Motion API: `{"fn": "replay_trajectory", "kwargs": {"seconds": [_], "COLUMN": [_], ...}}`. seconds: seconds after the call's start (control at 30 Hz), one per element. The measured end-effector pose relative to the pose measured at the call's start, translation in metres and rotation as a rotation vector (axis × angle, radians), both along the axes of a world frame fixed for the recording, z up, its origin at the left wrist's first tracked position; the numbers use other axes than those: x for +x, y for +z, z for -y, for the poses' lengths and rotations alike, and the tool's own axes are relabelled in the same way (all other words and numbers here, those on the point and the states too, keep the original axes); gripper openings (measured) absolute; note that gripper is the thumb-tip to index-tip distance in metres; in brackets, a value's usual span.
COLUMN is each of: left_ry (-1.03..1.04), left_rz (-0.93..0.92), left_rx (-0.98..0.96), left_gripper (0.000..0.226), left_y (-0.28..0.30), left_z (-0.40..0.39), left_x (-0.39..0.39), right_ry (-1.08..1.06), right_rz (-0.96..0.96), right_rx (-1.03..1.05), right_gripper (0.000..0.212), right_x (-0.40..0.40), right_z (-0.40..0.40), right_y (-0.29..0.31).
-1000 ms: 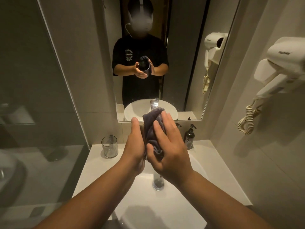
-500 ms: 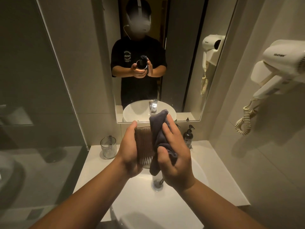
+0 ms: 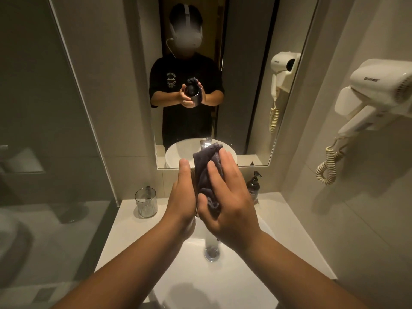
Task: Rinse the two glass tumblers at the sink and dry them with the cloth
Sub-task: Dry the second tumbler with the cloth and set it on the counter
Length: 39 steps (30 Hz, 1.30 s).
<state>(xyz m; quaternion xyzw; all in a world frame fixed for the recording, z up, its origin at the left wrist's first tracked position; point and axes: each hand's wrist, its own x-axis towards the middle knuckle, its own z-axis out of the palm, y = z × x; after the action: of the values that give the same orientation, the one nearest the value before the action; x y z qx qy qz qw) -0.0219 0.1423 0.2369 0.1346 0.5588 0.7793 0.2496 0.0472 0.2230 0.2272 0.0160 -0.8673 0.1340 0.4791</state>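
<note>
Holding one tumbler [image 3: 193,179] at mid-frame above the sink [image 3: 227,277], the left hand [image 3: 181,197] has its grip curled round the glass, which is mostly hidden. The right hand [image 3: 225,197] pinches the dark cloth [image 3: 206,172] against it. At centre left the second tumbler [image 3: 146,202] stands upright on the counter [image 3: 124,221]. A soap bottle [image 3: 253,185] stands right of the hands.
</note>
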Motion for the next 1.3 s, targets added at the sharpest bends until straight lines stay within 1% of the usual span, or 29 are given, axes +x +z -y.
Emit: {"fn": "replay_trajectory", "kwargs": {"seconds": [0.13, 0.2, 0.23, 0.3, 0.37, 0.43, 0.5, 0.53, 0.57, 0.6, 0.63, 0.7, 0.77, 0.83, 0.93, 1.0, 1.07, 1.1, 1.17, 1.2, 1.23, 1.27, 1.3], "left_ry": [-0.061, -0.092, -0.090, -0.105, -0.116, -0.169, -0.207, -0.183, -0.130, -0.058, 0.016, 0.051, -0.027, -0.117, -0.160, -0.167, -0.149, -0.154, -0.176, -0.175, -0.166, -0.165, -0.177], "left_rz": [0.135, 0.151, 0.145, 0.128, 0.145, 0.181, 0.209, 0.195, 0.149, 0.101, 0.068, 0.064, 0.063, 0.046, 0.029, 0.045, 0.075, 0.090, 0.128, 0.153, 0.185, 0.234, 0.299], "left_rx": [0.159, 0.183, 0.178, 0.161, 0.117, 0.100, 0.084, 0.047, -0.023, -0.108, -0.160, -0.150, -0.043, 0.049, 0.088, 0.087, 0.046, 0.017, -0.057, -0.091, -0.117, -0.130, -0.119], "left_gripper": [0.060, 0.060, 0.061, 0.068, 0.075, 0.082, 0.084, 0.082, 0.080, 0.078, 0.077, 0.075, 0.074, 0.075, 0.084, 0.085, 0.079, 0.079, 0.085, 0.087, 0.088, 0.088, 0.090], "left_y": [-0.004, -0.007, -0.009, -0.008, -0.006, -0.005, -0.006, -0.006, -0.005, -0.004, -0.003, -0.002, 0.001, 0.003, 0.001, -0.001, 0.001, 0.001, 0.000, -0.002, -0.004, -0.006, -0.008], "left_z": [0.004, 0.004, 0.003, 0.005, 0.007, 0.010, 0.010, 0.008, 0.006, 0.004, 0.002, 0.000, 0.001, 0.003, 0.004, 0.001, 0.001, 0.002, 0.004, 0.005, 0.005, 0.005, 0.006], "left_x": [-0.003, -0.003, -0.002, -0.001, -0.003, -0.008, -0.014, -0.016, -0.017, -0.017, -0.015, -0.010, -0.003, 0.001, 0.001, -0.002, -0.003, -0.004, -0.006, -0.009, -0.012, -0.015, -0.018], "right_ry": [0.011, 0.052, 0.080, 0.160, 0.287, 0.412, 0.461, 0.442, 0.396, 0.330, 0.261, 0.140, 0.045, 0.005, 0.026, 0.073, 0.128, 0.182, 0.337, 0.403, 0.453, 0.481, 0.486], "right_rz": [0.029, -0.005, -0.025, -0.058, -0.051, -0.014, 0.018, 0.030, 0.033, 0.024, 0.006, -0.034, -0.040, -0.036, -0.057, -0.080, -0.090, -0.082, -0.026, 0.016, 0.070, 0.128, 0.193], "right_rx": [0.138, 0.119, 0.071, -0.106, -0.394, -0.669, -0.808, -0.816, -0.787, -0.716, -0.597, -0.271, -0.006, 0.084, 0.028, -0.086, -0.221, -0.308, -0.546, -0.690, -0.881, -1.147, -1.475], "right_gripper": [0.057, 0.056, 0.056, 0.056, 0.058, 0.059, 0.059, 0.059, 0.059, 0.059, 0.059, 0.056, 0.054, 0.056, 0.054, 0.051, 0.050, 0.051, 0.054, 0.054, 0.051, 0.047, 0.043], "right_x": [0.006, 0.007, 0.008, 0.011, 0.014, 0.014, 0.012, 0.011, 0.011, 0.011, 0.012, 0.012, 0.011, 0.010, 0.010, 0.008, 0.007, 0.008, 0.008, 0.008, 0.005, 0.002, -0.003], "right_z": [0.009, 0.009, 0.008, 0.006, 0.005, 0.004, 0.001, -0.001, -0.001, -0.001, -0.001, -0.001, 0.000, 0.000, 0.001, 0.003, 0.006, 0.007, 0.003, -0.001, -0.008, -0.017, -0.027], "right_y": [-0.009, -0.010, -0.009, -0.008, -0.005, -0.002, 0.000, -0.001, -0.002, -0.002, -0.002, -0.002, 0.000, 0.000, -0.002, -0.004, -0.007, -0.008, -0.009, -0.009, -0.010, -0.009, -0.009]}}
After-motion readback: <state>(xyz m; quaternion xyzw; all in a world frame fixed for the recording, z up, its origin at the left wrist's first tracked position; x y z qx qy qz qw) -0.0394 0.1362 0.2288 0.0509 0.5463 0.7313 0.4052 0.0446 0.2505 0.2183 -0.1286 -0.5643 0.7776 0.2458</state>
